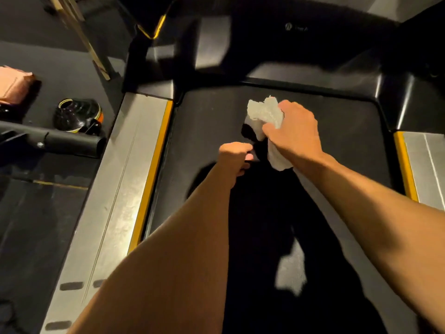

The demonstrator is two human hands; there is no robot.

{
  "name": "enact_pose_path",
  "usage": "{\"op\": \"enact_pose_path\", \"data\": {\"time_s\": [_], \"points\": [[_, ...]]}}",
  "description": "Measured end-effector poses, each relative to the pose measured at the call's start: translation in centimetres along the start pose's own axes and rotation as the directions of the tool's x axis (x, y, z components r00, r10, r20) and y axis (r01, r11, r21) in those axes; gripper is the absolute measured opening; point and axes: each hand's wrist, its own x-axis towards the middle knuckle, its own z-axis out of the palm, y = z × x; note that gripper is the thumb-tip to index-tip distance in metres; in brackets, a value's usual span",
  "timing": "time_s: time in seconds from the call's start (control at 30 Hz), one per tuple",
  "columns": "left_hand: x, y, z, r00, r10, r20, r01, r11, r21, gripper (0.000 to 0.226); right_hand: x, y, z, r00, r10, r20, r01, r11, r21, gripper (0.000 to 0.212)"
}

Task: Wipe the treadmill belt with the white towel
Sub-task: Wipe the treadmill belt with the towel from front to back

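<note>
Right hand (292, 131) has the white towel (263, 114) bunched up in its grip, over the front end of the treadmill belt (207, 131); can't tell if the cloth actually touches it. Left hand (234, 157) is curled into a fist just beside the towel, nothing visible in it. The logo (296, 27) up front is too blurry to read, and a pink thing (12, 85) is cut off at the left edge.

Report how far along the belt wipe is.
Done: the white towel is picked up, bunched in the right hand. In hand: it hangs over the front end of the treadmill belt; contact is unclear. The left hand is curled beside it, holding nothing visible. Left: no wiped streaks show, so most of the belt likely remains.
</note>
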Motion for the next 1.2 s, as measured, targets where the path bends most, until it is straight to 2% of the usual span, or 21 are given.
{"op": "enact_pose_path", "data": {"time_s": [0.07,0.13,0.23,0.27,0.33,0.4,0.43,0.5,0.57,0.63,0.67,0.7,0.73,0.77,0.83,0.87,0.93,1.0,1.03,1.1,1.2], "points": [[2.1,-1.1,-2.3,0.966,0.147,-0.213,-0.076,0.948,0.309,0.021,0.8,-0.2,1.8,0.989,-0.07,0.132,0.088,0.988,-0.13,0.042],[2.9,-2.3,-4.7,0.902,0.277,-0.331,-0.066,0.846,0.529,0.022,0.5,0.4,4.6,0.955,-0.029,0.296,0.093,0.975,-0.203,0.051],[3.0,-2.8,-7.1,0.868,0.341,-0.362,-0.045,0.778,0.626,0.021,-1.1,1.1,8.0,0.924,0.016,0.382,0.113,0.942,-0.315,0.058],[3.0,-3.0,-7.5,0.845,0.393,-0.364,-0.057,0.741,0.669,0.022,-1.8,1.0,8.8,0.914,-0.021,0.405,0.169,0.928,-0.333,0.058],[2.5,-3.3,-8.0,0.779,0.526,-0.341,-0.096,0.637,0.765,0.028,-3.4,0.2,9.9,0.879,-0.19,0.437,0.341,0.892,-0.297,0.05],[2.4,-3.8,-8.9,0.764,0.573,-0.296,-0.16,0.613,0.773,0.033,-4.0,-0.7,10.0,0.861,-0.333,0.385,0.425,0.886,-0.184,0.044],[2.6,-4.1,-9.4,0.785,0.555,-0.275,-0.165,0.615,0.771,0.036,-3.4,-1.0,9.8,0.886,-0.339,0.316,0.399,0.905,-0.145,0.044],[3.5,-5.2,-10.1,0.769,0.599,-0.222,-0.158,0.515,0.842,0.041,-0.9,-0.8,10.3,0.96,-0.238,0.147,0.252,0.964,-0.086,0.045],[4.4,-6.7,-10.5,0.71,0.683,-0.173,-0.144,0.381,0.913,0.046,0.9,-0.7,10.6,0.987,-0.105,0.118,0.111,0.992,-0.053,0.047],[4.9,-7.8,-10.4,0.713,0.683,-0.154,-0.175,0.388,0.905,0.053,0.8,-1.2,11.1,0.975,-0.087,0.205,0.111,0.988,-0.106,0.05],[5.1,-8.1,-10.4,0.731,0.662,-0.166,-0.215,0.454,0.864,0.053,-0.1,-1.6,11.3,0.956,-0.137,0.258,0.176,0.975,-0.135,0.05],[5.2,-8.2,-10.5,0.751,0.623,-0.217,-0.243,0.567,0.787,0.052,-1.2,-1.8,11.6,0.934,-0.241,0.264,0.284,0.949,-0.139,0.05],[5.4,-8.3,-10.6,0.76,0.586,-0.28,-0.27,0.677,0.684,0.054,-2.3,-1.9,11.7,0.905,-0.349,0.243,0.381,0.919,-0.102,0.049],[5.4,-8.3,-10.5,0.753,0.568,-0.332,-0.299,0.745,0.596,0.059,-3.0,-2.0,11.5,0.892,-0.4,0.21,0.415,0.91,-0.03,0.048],[5.1,-8.7,-10.1,0.689,0.64,-0.341,-0.372,0.716,0.591,0.052,-2.1,-1.7,11.1,0.922,-0.37,0.115,0.362,0.928,0.084,0.045],[4.7,-8.8,-10.0,0.652,0.686,-0.323,-0.417,0.68,0.602,0.053,-0.9,-1.8,10.7,0.943,-0.332,0.037,0.328,0.94,0.092,0.043],[4.4,-8.8,-10.1,0.635,0.707,-0.311,-0.457,0.669,0.587,0.058,2.7,-1.6,10.4,0.979,-0.198,-0.058,0.201,0.977,0.063,0.04],[4.3,-8.7,-10.2,0.64,0.705,-0.305,-0.434,0.659,0.614,0.058,6.0,-1.5,10.7,0.999,-0.004,0.045,0.004,1.0,0.01,0.035],[4.4,-8.6,-10.1,0.657,0.691,-0.302,-0.43,0.672,0.603,0.057,6.7,-1.3,11.2,0.993,0.03,0.117,-0.024,0.999,-0.047,0.033],[4.3,-8.3,-10.3,0.691,0.661,-0.292,-0.435,0.703,0.563,0.059,6.4,-1.1,12.4,0.973,-0.033,0.23,0.061,0.991,-0.116,0.035],[4.8,-8.6,-10.8,0.687,0.67,-0.281,-0.373,0.658,0.654,0.063,3.0,-1.3,12.0,0.931,-0.259,0.256,0.255,0.966,0.048,0.041]]}}
